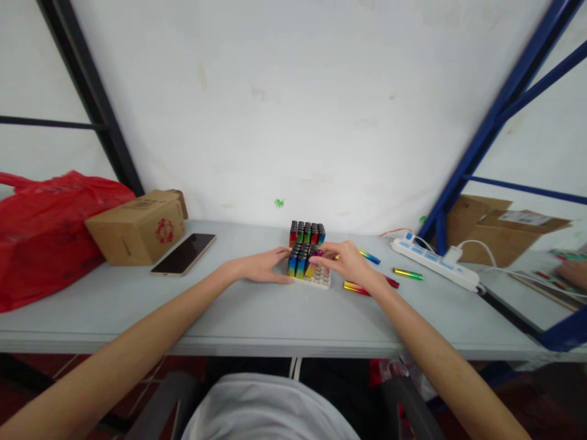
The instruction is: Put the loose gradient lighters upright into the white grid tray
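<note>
Several colourful lighters stand upright in a white tray, whose right part shows bare slots. Behind it is another block of upright lighters. My left hand rests at the tray's left side, thumb and fingers spread apart around its edge. Over the right part of the tray, my right hand pinches a tilted lighter, red above and yellow below. Loose lighters lie to the right: a green one, a blue one and a red and yellow one.
A phone, a cardboard box and a red bag are at the left. On the right lie a white power strip with cables and open cardboard. Another person's hand shows at the far right.
</note>
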Demonstrator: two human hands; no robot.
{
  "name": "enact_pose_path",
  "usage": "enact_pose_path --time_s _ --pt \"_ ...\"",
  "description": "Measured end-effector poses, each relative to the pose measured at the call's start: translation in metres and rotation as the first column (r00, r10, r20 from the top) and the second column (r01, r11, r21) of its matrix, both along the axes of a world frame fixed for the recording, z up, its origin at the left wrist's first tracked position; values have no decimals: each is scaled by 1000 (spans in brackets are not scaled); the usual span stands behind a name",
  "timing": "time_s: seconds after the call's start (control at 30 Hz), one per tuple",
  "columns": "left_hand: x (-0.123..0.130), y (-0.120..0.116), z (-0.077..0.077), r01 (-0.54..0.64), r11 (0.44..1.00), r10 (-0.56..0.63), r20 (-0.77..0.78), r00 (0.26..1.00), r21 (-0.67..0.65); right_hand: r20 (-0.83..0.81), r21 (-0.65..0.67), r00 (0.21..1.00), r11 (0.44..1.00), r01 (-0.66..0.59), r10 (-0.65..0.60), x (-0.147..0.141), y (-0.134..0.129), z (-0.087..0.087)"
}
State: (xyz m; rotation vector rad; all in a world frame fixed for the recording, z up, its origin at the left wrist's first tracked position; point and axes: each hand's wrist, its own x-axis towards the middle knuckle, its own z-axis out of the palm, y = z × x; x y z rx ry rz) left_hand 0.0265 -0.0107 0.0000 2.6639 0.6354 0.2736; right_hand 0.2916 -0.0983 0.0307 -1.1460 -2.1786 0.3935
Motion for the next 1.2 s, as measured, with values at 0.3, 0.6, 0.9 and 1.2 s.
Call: enact_pose_path --time_s 0.3,0.6,0.9,1.2 --pt "-1 4 -4 18 1000 -18 -6 1000 23 69 -81 996 995 -52 58 -3 1 -6" --pt "-1 3 -3 17 1000 -17 4 1000 15 86 -123 991 988 -91 102 -8 -3 -7" --pt "0 -3 3 -24 1000 24 8 1000 -3 242 172 939 963 207 -245 31 16 4" --pt "11 -9 -5 -141 989 136 98 986 43 607 -68 634 763 643 -480 137 55 -13"
